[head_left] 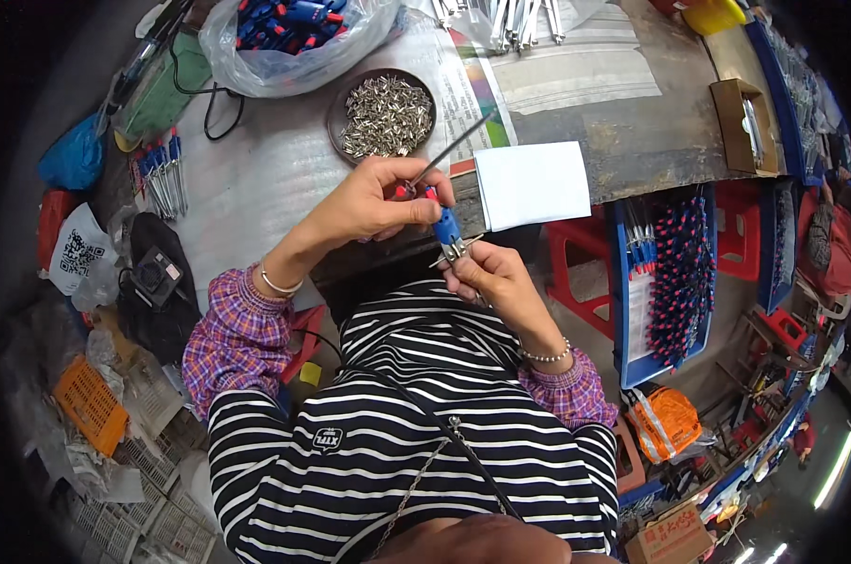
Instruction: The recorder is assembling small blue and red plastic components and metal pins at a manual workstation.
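Note:
My left hand (378,202) is closed around a tool with a red handle end and a thin dark metal shaft (456,147), which points up and to the right. Its thumb and fingers also pinch the upper end of a short blue-and-red handle (446,226). At the lower end of that handle, my right hand (494,279) grips several small silver metal pieces (455,250), some jutting out sideways. Both hands meet just in front of the table's near edge. Beyond them stands a round dish (332,122) heaped with small metal bits (386,111).
A folded white sheet (531,185) lies at the table edge. Farther back are a clear bag (256,73) of blue-and-red handles and several metal rods (520,23). Assembled screwdrivers (165,179) lie left. A blue tray (665,282) of handles and red stools (579,282) stand right.

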Demonstrator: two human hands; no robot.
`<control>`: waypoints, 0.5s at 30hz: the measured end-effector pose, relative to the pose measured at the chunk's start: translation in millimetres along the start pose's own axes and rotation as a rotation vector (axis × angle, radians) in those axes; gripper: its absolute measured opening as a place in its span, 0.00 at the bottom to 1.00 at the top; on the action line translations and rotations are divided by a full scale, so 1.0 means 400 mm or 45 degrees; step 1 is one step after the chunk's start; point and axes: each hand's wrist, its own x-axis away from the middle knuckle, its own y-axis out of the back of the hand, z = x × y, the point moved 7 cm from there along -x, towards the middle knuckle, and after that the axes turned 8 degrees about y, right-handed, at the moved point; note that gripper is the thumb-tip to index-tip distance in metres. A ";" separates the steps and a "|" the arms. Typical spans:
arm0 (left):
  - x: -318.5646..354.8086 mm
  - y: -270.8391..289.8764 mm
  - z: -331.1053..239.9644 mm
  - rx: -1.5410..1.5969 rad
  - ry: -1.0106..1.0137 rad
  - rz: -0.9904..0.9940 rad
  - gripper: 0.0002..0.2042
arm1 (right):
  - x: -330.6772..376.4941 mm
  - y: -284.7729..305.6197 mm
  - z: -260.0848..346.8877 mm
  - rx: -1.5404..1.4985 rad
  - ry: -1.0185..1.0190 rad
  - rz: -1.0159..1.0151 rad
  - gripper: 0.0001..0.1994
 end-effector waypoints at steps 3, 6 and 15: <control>-0.002 0.004 -0.001 -0.178 0.028 0.094 0.11 | 0.005 -0.002 -0.004 0.020 0.003 0.017 0.08; 0.004 -0.002 -0.030 -0.375 -0.248 0.123 0.15 | 0.009 0.002 -0.007 0.042 -0.009 0.010 0.08; 0.018 -0.023 -0.049 -0.895 -0.451 0.138 0.16 | 0.008 -0.012 0.003 0.149 -0.086 0.074 0.09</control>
